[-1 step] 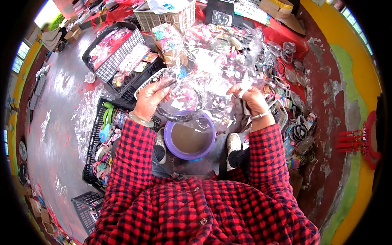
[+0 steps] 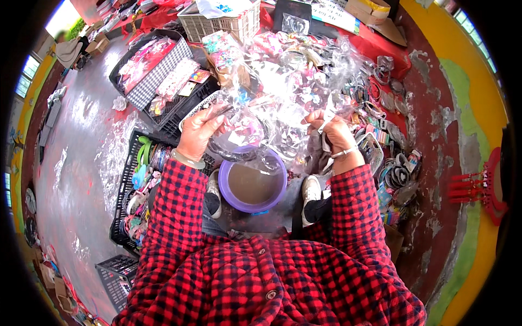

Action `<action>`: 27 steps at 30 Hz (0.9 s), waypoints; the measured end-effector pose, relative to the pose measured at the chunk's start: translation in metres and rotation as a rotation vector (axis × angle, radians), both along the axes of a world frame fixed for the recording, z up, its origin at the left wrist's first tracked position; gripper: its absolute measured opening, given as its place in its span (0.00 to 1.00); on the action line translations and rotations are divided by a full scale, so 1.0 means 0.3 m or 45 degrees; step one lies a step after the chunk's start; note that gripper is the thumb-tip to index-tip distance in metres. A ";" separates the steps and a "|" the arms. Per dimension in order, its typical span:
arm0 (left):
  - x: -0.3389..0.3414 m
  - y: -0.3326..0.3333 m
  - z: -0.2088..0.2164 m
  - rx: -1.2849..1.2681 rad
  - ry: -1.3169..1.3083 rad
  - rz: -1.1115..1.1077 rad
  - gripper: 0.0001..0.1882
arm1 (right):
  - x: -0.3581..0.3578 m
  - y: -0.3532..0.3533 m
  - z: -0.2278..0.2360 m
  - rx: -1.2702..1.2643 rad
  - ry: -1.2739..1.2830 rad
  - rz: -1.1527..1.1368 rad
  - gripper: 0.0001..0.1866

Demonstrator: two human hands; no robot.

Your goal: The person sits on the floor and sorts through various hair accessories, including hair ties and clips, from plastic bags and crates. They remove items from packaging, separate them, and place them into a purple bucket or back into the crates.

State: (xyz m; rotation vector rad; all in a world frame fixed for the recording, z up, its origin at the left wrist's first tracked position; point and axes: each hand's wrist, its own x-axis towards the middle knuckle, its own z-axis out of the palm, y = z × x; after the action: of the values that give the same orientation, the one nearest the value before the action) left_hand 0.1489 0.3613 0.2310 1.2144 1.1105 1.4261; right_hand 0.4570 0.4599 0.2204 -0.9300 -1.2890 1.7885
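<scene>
My left hand (image 2: pixel 200 135) pinches the upper edge of a clear plastic bag (image 2: pixel 238 139) between thumb and fingers. A dark round band shows in the bag, which hangs over the far rim of a purple bucket (image 2: pixel 281 191) holding murky brown water. To the right, my right hand (image 2: pixel 333 133) is closed on a greyish cloth (image 2: pixel 315 155) that droops below its fingers. A thin white strip (image 2: pixel 328 115) stands up by that hand's fingers; whether it belongs to the cloth I cannot tell. Glare hides part of the plastic between the hands.
Beyond my hands lies a heap of bagged hair accessories (image 2: pixel 293 70). A black crate (image 2: pixel 126 190) of headbands stands at left, below a houndstooth box (image 2: pixel 142 76). Coiled bands (image 2: pixel 396 176) lie at right. My shoes flank the bucket, the right shoe (image 2: pixel 311 196) nearer the cloth.
My right hand has shifted very slightly, and the white strip by its fingers looks longer and more upright. The loose plastic between the hands has changed shape a little. My left hand stays put.
</scene>
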 end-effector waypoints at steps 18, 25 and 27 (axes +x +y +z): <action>0.057 0.010 -0.052 -0.130 0.138 -0.181 0.15 | -0.112 -0.098 0.042 0.184 -0.246 0.356 0.18; 0.111 0.006 -0.034 -0.088 0.182 -0.286 0.16 | -0.145 -0.129 0.071 0.183 -0.498 0.556 0.19; 0.103 0.019 -0.075 -0.017 0.225 -0.295 0.17 | -0.133 -0.108 0.022 0.253 -0.359 0.593 0.20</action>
State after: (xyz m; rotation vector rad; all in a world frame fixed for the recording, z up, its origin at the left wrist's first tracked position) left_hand 0.1798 0.3671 0.2084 1.4313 1.0558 1.1520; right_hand 0.4170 0.4276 0.2270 -0.8375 -1.9536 1.8644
